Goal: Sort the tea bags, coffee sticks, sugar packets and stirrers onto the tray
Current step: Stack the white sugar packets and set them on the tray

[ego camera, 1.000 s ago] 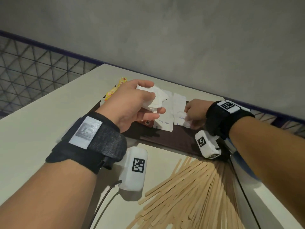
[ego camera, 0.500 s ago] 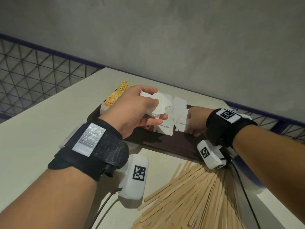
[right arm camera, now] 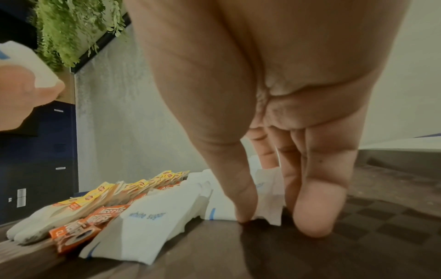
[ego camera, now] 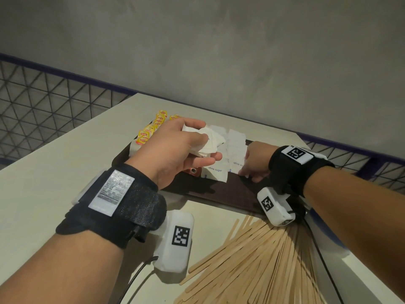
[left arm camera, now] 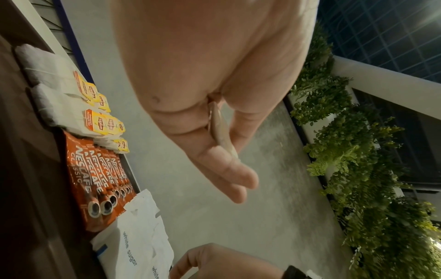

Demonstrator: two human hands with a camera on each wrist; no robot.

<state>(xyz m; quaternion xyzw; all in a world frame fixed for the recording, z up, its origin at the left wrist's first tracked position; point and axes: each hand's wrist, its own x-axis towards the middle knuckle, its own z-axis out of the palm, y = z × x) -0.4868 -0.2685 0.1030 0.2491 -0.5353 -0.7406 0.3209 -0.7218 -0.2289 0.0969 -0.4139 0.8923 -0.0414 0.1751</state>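
My left hand [ego camera: 197, 141] hovers over the dark brown tray [ego camera: 219, 194] and grips a crumpled bunch of white sugar packets [ego camera: 215, 139]; the left wrist view shows their edge [left arm camera: 220, 132] between the fingers. My right hand [ego camera: 246, 172] is down on the tray, thumb and fingers pinching the near edge of a sugar packet [right arm camera: 267, 209] that lies beside another marked "white sugar" [ego camera: 214, 172]. Left of these lie orange coffee sticks [left arm camera: 95, 179] and tea bags [ego camera: 153, 128] with yellow tags. Wooden stirrers [ego camera: 252, 260] are fanned out on the table in front of the tray.
The tray sits on a cream table [ego camera: 54, 172] against a grey wall. A wire fence with a purple rail [ego camera: 43, 106] runs behind the table's left edge. The right part of the tray [right arm camera: 381, 207] is bare dark wood.
My right hand has lowered its sugar packet onto the tray beside the other white packets. My left hand keeps its bunch of packets and has barely shifted.
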